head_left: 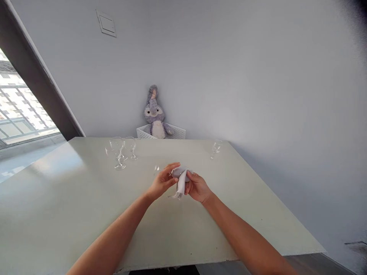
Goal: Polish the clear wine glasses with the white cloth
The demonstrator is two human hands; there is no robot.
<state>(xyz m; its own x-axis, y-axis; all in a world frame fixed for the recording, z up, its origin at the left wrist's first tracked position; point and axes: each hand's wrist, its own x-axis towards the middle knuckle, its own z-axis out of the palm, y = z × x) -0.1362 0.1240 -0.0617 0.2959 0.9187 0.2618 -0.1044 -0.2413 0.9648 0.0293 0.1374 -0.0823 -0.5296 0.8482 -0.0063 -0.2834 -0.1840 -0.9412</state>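
My left hand (164,181) is wrapped round a small clear stemmed glass (176,172), held tilted on its side above the middle of the table. What looks like its foot shows beyond the left fingers. In my right hand (197,187) a crumpled white tissue (181,185) is pinched against the rim of the glass, with a loose end hanging down. Part of the glass is hidden by the fingers and the tissue.
Several clear stemmed glasses (117,149) stand grouped on the table's left side. One more stemmed glass (216,146) stands at the back right. Behind the pale table (91,214), a plush toy (155,114) sits in a white perforated basket (179,133) by the wall.
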